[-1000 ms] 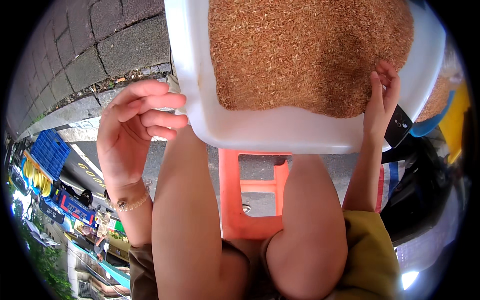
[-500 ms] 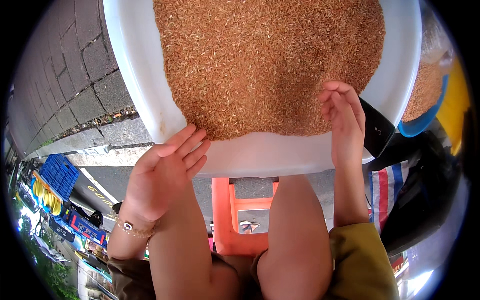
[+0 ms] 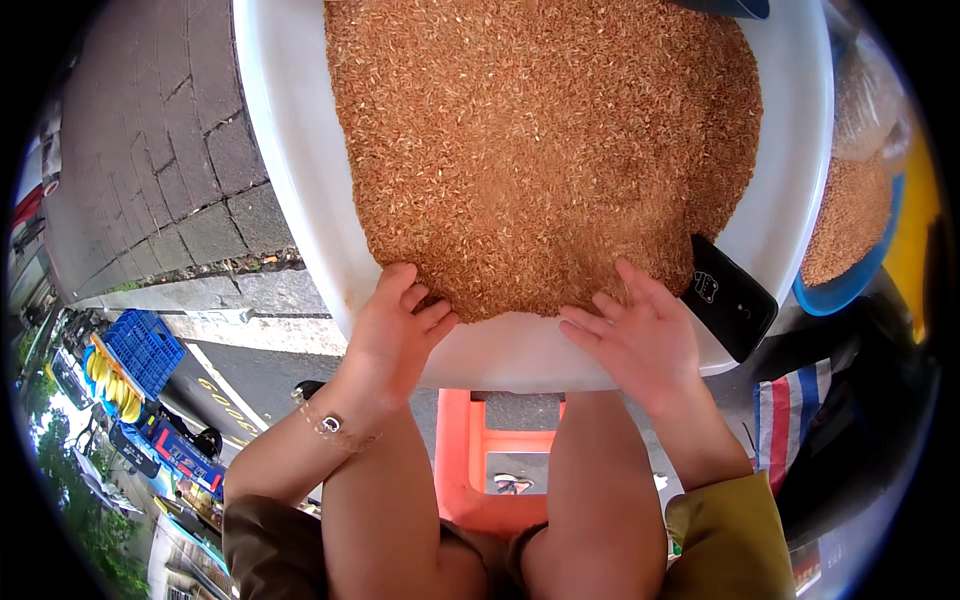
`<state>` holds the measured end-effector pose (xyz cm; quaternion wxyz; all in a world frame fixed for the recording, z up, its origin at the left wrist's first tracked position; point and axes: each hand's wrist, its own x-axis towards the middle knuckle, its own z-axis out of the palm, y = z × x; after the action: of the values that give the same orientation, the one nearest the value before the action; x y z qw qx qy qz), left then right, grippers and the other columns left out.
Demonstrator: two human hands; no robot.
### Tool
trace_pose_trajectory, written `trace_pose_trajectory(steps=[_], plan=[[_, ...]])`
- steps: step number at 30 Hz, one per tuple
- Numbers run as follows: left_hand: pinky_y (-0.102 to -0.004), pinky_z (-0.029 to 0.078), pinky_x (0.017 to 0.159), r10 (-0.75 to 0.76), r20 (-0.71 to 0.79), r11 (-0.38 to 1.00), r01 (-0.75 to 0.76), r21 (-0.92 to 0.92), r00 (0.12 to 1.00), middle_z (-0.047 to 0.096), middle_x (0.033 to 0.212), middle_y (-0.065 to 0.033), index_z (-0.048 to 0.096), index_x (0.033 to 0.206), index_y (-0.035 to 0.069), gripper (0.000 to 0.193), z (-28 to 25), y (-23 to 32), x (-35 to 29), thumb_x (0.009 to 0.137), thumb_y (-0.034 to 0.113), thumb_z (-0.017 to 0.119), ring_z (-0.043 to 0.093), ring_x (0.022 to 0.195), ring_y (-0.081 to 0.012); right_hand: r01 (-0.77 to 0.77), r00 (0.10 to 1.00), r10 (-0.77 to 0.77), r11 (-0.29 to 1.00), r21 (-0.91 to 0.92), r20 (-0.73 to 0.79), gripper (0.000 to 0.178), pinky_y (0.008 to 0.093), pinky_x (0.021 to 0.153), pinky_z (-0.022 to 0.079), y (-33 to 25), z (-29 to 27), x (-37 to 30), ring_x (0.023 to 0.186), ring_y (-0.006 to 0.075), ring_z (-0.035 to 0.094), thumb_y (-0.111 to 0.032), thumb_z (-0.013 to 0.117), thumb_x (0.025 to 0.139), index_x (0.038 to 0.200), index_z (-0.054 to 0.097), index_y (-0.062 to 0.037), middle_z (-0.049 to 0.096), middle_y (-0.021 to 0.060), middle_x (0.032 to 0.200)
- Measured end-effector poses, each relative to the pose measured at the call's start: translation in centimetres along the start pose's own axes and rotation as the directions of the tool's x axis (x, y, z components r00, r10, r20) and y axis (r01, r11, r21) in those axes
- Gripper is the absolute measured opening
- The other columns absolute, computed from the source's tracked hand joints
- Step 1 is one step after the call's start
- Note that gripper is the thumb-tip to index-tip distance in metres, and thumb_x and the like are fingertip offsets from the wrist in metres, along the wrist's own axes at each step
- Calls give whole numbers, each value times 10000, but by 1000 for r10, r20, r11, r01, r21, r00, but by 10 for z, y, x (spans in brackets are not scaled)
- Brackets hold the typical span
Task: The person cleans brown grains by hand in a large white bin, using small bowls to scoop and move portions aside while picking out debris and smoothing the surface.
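A broad heap of reddish-brown unhusked-looking grain point(image 3: 540, 150) fills most of a large white tub point(image 3: 290, 130) in front of me. My left hand point(image 3: 392, 325) lies at the heap's near left edge, its fingers apart and their tips touching the grain. At the near right edge my right hand point(image 3: 645, 335) has its fingers spread, the tips at the border of the grain. Neither hand holds anything. Just right of my right hand, a black phone point(image 3: 735, 300) rests on the tub's near right side.
Part of a dark object point(image 3: 725, 8) shows at the tub's far right. A blue basin point(image 3: 835, 295) of paler grain stands to the right, by a striped bag point(image 3: 790, 420). An orange stool point(image 3: 455, 450) is below the tub. Bananas point(image 3: 112, 385) and a blue crate point(image 3: 143, 350) lie left.
My right hand has moved left and nearer to me, off the heap's right side to its near edge. My left hand has turned palm down. The view has shifted, revealing the dark object.
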<state>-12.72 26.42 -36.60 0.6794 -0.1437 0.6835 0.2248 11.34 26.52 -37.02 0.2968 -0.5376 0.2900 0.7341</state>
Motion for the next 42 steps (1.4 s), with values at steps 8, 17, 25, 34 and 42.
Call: trace_pose_trajectory(steps=[8, 17, 25, 34, 42], plan=[[-581, 197, 1156, -16, -72, 999, 13, -47, 997, 305, 1537, -156, 171, 1509, 36, 646, 34, -9, 34, 1026, 460, 237, 302, 1414, -353, 116, 993, -116, 972, 204, -10, 568, 572, 1184, 121, 27, 18, 54, 1457, 386, 167, -327, 338, 1023, 1526, 182, -113, 124, 152, 1596], [-465, 509, 963, 126, -141, 985, -140, -98, 982, 498, 1341, -186, 306, 1431, -1, 614, 40, -25, 71, 1002, 438, 280, 561, 1192, -315, 343, 920, -317, 936, 79, -232, 573, 532, 1163, 234, 53, 50, 81, 1423, 307, 300, -416, 244, 1022, 1506, 274, -111, 315, 88, 1542], [-467, 428, 1068, 76, -31, 981, -80, -175, 997, 460, 1411, -193, 345, 1436, 4, 656, 49, -10, 52, 997, 471, 208, 490, 1279, -316, 256, 955, -230, 959, 125, -188, 644, 536, 1157, 242, 37, 41, 96, 1409, 298, 325, -507, 285, 968, 1496, 326, -139, 332, 80, 1539], [-456, 324, 1133, 51, 40, 952, -37, -304, 998, 428, 1478, -115, 385, 1443, 71, 685, 41, -20, 77, 955, 532, 251, 386, 1366, -302, 268, 956, -254, 960, 86, -146, 665, 546, 1145, 251, 42, 54, 91, 1390, 305, 344, -575, 360, 941, 1472, 377, -175, 378, 68, 1513], [-482, 347, 1112, 106, 133, 921, -47, -386, 985, 468, 1442, -102, 443, 1403, 97, 624, 46, -5, 75, 960, 516, 309, 435, 1324, -302, 303, 942, -320, 940, 158, 102, 549, 493, 1109, 352, 41, 48, 96, 1332, 295, 424, -445, 366, 994, 1436, 401, -121, 439, 76, 1456]])
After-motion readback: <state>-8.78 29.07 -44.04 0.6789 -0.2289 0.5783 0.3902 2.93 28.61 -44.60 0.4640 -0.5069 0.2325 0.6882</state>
